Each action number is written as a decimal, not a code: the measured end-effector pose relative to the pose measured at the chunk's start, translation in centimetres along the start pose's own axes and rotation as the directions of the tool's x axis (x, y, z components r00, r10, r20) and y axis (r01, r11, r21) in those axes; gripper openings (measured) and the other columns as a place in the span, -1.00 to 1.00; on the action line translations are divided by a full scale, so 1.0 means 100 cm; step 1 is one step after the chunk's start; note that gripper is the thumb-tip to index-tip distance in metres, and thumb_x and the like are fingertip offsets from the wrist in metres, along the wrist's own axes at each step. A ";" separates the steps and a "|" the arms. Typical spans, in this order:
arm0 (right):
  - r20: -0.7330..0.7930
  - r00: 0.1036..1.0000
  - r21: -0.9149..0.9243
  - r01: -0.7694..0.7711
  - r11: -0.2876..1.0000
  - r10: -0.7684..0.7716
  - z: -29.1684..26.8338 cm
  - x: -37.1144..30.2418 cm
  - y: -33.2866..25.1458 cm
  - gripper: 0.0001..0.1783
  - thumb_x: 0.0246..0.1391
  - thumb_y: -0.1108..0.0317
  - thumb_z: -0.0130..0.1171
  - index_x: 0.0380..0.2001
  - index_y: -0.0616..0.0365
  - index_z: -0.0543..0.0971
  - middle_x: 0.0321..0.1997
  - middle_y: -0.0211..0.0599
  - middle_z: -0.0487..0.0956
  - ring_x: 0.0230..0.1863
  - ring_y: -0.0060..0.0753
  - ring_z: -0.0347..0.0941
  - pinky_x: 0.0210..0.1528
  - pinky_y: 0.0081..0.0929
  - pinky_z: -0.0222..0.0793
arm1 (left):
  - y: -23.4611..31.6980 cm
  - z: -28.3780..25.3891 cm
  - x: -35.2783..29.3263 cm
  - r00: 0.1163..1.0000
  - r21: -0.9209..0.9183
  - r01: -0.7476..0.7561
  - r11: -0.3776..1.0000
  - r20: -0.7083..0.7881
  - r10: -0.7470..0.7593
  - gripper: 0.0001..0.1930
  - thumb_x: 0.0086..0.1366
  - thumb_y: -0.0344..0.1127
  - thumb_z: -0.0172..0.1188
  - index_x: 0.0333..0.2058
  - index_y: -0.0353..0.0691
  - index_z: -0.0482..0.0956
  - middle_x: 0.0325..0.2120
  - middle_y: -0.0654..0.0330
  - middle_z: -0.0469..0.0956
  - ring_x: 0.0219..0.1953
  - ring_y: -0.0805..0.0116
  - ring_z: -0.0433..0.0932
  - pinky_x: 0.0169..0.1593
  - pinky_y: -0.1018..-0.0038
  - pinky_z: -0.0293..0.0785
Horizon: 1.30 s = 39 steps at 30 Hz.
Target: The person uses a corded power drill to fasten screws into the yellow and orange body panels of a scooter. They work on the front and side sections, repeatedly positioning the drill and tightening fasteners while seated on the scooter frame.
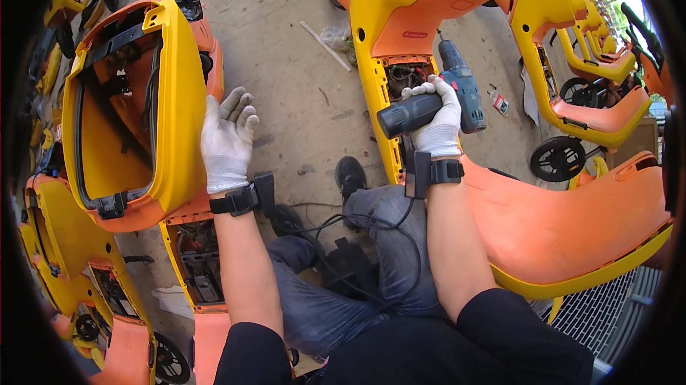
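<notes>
My right hand [441,124], in a white work glove, is closed round the grip of a dark blue cordless drill [463,92]. The drill's bit points away from me, and its black battery end [409,115] sticks out to the left. Just beyond it is the open compartment [409,74] of a yellow and orange scooter body [386,17], with wiring inside. My left hand [230,135], also gloved, is held palm up with loosely bent fingers and nothing in it. Beside it on the left stands a yellow scooter body [175,99] with a large framed opening.
Several more yellow and orange scooters [550,63] stand at the right and left. An orange panel [572,220] lies at the near right. A white strip [325,47], a clear plastic bag [339,36] and a small packet [499,102] lie on the concrete floor. Black cables [343,219] hang between my wrists.
</notes>
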State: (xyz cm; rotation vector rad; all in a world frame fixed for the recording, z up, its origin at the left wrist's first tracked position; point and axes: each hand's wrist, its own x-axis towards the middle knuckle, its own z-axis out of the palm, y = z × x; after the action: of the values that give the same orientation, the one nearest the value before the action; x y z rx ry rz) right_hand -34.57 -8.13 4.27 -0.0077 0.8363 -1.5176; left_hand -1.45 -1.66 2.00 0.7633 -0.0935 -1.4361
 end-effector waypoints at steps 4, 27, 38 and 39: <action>-0.089 0.993 -0.107 0.074 0.991 -0.084 -0.017 0.028 -0.020 -0.88 0.15 0.36 0.11 -0.41 0.10 0.40 -0.59 -0.43 0.46 -0.54 -0.33 0.42 -0.11 -0.15 0.50 | 0.003 -0.004 0.001 1.000 -0.001 0.009 1.000 0.000 -0.009 -0.48 0.46 0.04 -0.05 -0.01 -0.41 0.46 -0.23 0.06 0.55 -0.30 0.33 0.54 -0.21 0.49 0.58; -0.275 0.959 -0.589 -0.226 0.776 0.071 -0.076 0.117 -0.114 -0.86 0.07 0.32 0.18 -0.47 0.12 0.48 -0.57 -0.29 0.51 -0.52 -0.27 0.47 -0.32 -0.26 0.53 | -0.067 0.051 -0.008 0.990 0.711 0.040 0.702 0.067 -0.124 -0.65 0.45 -0.19 0.00 -0.06 -0.42 0.53 -0.27 0.14 0.57 -0.33 0.45 0.53 -0.25 0.52 0.50; -0.234 0.961 -0.623 -0.263 0.737 0.146 -0.099 0.145 -0.113 -0.85 0.09 0.34 0.18 -0.50 0.11 0.48 -0.55 -0.31 0.52 -0.52 -0.25 0.49 -0.32 -0.26 0.54 | -0.075 0.043 0.002 0.990 0.740 0.091 0.666 0.004 -0.141 -0.64 0.44 -0.19 0.02 -0.05 -0.41 0.53 -0.28 0.12 0.57 -0.31 0.42 0.54 -0.25 0.50 0.51; -0.230 0.962 -0.611 -0.260 0.748 0.146 -0.099 0.147 -0.113 -0.85 0.09 0.34 0.18 -0.50 0.11 0.48 -0.55 -0.31 0.52 -0.52 -0.25 0.49 -0.33 -0.27 0.54 | -0.076 0.043 0.002 0.990 0.741 0.093 0.665 0.001 -0.141 -0.64 0.44 -0.19 0.02 -0.05 -0.41 0.53 -0.28 0.12 0.57 -0.31 0.42 0.54 -0.25 0.50 0.51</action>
State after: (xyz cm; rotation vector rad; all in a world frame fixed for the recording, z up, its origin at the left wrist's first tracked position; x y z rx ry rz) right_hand -51.42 -17.25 -4.30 -0.2861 1.4182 -0.9724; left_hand -10.02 -3.20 1.25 1.4180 -0.7322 -1.5405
